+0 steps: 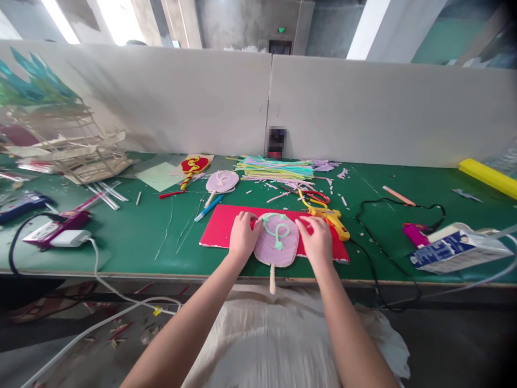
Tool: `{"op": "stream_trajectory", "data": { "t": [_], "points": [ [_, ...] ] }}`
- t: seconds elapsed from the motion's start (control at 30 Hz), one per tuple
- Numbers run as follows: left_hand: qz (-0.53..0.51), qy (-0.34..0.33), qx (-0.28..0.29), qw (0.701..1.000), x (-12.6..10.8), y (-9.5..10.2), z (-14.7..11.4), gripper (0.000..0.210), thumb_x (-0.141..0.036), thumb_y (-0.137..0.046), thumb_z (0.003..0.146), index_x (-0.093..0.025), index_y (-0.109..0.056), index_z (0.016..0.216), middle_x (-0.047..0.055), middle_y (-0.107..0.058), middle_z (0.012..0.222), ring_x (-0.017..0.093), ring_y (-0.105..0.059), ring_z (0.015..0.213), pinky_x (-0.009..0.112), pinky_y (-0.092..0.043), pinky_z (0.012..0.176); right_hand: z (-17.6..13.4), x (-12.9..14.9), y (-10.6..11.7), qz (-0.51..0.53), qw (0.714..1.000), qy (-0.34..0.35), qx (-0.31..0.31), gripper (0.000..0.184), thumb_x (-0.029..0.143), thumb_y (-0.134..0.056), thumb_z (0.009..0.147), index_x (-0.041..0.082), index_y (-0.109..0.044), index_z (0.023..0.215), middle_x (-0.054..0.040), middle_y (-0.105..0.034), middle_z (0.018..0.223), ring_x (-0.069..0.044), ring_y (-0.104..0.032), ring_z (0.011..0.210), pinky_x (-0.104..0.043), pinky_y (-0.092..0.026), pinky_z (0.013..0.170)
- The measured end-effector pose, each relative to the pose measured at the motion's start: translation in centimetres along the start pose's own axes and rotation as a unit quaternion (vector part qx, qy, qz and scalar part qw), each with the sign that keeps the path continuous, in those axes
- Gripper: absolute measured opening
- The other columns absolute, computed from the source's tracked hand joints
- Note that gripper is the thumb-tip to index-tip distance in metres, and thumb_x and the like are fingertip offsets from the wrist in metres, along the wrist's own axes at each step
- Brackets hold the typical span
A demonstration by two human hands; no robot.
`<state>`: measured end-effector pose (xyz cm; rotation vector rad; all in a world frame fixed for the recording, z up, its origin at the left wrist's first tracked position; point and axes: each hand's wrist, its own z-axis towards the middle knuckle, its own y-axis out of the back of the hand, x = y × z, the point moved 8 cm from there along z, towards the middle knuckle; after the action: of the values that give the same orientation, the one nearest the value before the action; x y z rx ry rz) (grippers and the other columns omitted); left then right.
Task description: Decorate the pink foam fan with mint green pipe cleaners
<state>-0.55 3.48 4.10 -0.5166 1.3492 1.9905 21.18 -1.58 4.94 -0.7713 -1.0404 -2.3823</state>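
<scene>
A lilac round hand fan (276, 249) with a mint-green curled decoration and a pale fuzzy handle lies over a red board (222, 226), its handle reaching past the table's front edge. My left hand (243, 237) is closed at the fan's upper left edge, thumb and fingertips against the rim. At the upper right edge, my right hand (318, 241) has thumb and bent fingers on the rim. Just beyond my right hand lie a yellow hot glue gun (333, 220) and red-handled scissors (317, 197). A blue pen (209, 208) rests left of the board.
Behind the board are a second lilac fan (221, 181), a red-yellow fan (196, 164) and pastel fuzzy sticks (278, 168). A purple power strip (60, 229) with cables sits left. A blue-white carton (456, 250) and black cord (367, 258) are right. A white partition (181, 102) stands behind.
</scene>
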Motion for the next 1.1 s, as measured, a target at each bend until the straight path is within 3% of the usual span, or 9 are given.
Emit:
{"op": "stream_trajectory", "data": {
  "t": [0.17,0.23,0.33,0.47,0.67,0.73,0.83,0.97,1.1],
  "points": [
    [0.059,-0.03,0.037,0.997,-1.1,-0.6,-0.6,0.009,-0.028,-0.056,0.079,-0.02,-0.057,0.079,0.004,-0.057,0.083,0.019,-0.053,0.084,0.03,-0.042,0.075,2.2,-3.5,4.4,-0.178,0.981,-0.044,-0.056,0.026,0.036,-0.05,0.082,0.016,-0.065,0.089,-0.0129,-0.058,0.093,-0.026,-0.051,0.088,-0.039,-0.04,0.079],
    [0.085,-0.022,0.04,0.995,-1.3,-0.9,-0.7,0.012,-0.031,-0.058,0.077,-0.019,-0.057,0.078,0.004,-0.057,0.082,0.02,-0.053,0.084,0.029,-0.042,0.075,2.8,-5.3,5.1,-0.252,0.962,-0.101,-0.037,0.033,0.043,-0.053,0.078,0.014,-0.063,0.092,-0.0152,-0.058,0.095,-0.028,-0.05,0.089,-0.039,-0.039,0.075],
    [0.112,0.003,0.046,0.993,-1.2,-1.5,-0.6,0.014,-0.032,-0.059,0.076,-0.019,-0.058,0.081,0.005,-0.058,0.085,0.02,-0.053,0.086,0.029,-0.043,0.074,2.8,-7.2,4.4,-0.314,0.934,-0.164,0.04,0.048,0.054,-0.055,0.073,0.012,-0.06,0.096,-0.0168,-0.058,0.096,-0.03,-0.052,0.089,-0.039,-0.04,0.072],
    [0.117,0.024,0.052,0.991,-1.1,-1.8,-0.4,0.014,-0.027,-0.058,0.075,-0.018,-0.06,0.084,0.006,-0.059,0.089,0.02,-0.054,0.088,0.028,-0.043,0.075,2.5,-7.9,3.2,-0.333,0.923,-0.173,0.083,0.05,0.053,-0.057,0.071,0.01,-0.057,0.097,-0.0175,-0.059,0.096,-0.031,-0.054,0.09,-0.037,-0.041,0.072],
    [0.071,0.041,0.048,0.995,-0.6,-1.7,-0.6,0.012,-0.021,-0.057,0.072,-0.018,-0.062,0.083,0.005,-0.059,0.087,0.019,-0.054,0.087,0.027,-0.044,0.076,2.6,-7.9,3.9,-0.279,0.941,-0.184,0.046,0.035,0.044,-0.056,0.073,0.015,-0.057,0.092,-0.0123,-0.059,0.093,-0.026,-0.056,0.082,-0.033,-0.042,0.062],
    [0.063,0.042,0.037,0.996,-0.5,-1.6,-0.7,0.012,-0.02,-0.057,0.072,-0.018,-0.062,0.082,0.005,-0.058,0.086,0.019,-0.054,0.087,0.028,-0.044,0.076,2.7,-6.8,4.5,-0.263,0.952,-0.156,0.004,0.034,0.043,-0.056,0.074,0.016,-0.055,0.095,-0.0114,-0.058,0.096,-0.026,-0.056,0.084,-0.033,-0.043,0.063],
    [0.049,0.048,0.027,0.997,-0.4,-1.6,-0.8,0.011,-0.019,-0.057,0.071,-0.018,-0.062,0.081,0.004,-0.059,0.084,0.019,-0.053,0.085,0.028,-0.044,0.075,2.6,-3.7,4.4,-0.234,0.97,-0.055,-0.049,0.034,0.038,-0.059,0.074,0.016,-0.052,0.099,-0.0113,-0.057,0.097,-0.026,-0.054,0.09,-0.034,-0.044,0.072],
    [0.039,0.052,0.021,0.998,-0.4,-1.6,-0.8,0.01,-0.018,-0.057,0.07,-0.018,-0.062,0.079,0.004,-0.059,0.082,0.018,-0.053,0.082,0.028,-0.044,0.074,1.6,0.2,1.6,-0.172,0.984,0.052,-0.01,0.029,0.033,-0.058,0.077,0.017,-0.049,0.099,-0.0108,-0.056,0.096,-0.025,-0.053,0.092,-0.036,-0.045,0.078],
    [0.037,0.056,0.018,0.998,-0.3,-1.6,-0.9,0.012,-0.017,-0.056,0.07,-0.017,-0.063,0.08,0.005,-0.06,0.084,0.018,-0.053,0.082,0.028,-0.045,0.074,0.7,2.0,-0.3,-0.16,0.984,0.077,0.01,0.024,0.029,-0.057,0.079,0.017,-0.049,0.098,-0.0108,-0.056,0.095,-0.025,-0.052,0.093,-0.037,-0.045,0.077]
  ]
}}
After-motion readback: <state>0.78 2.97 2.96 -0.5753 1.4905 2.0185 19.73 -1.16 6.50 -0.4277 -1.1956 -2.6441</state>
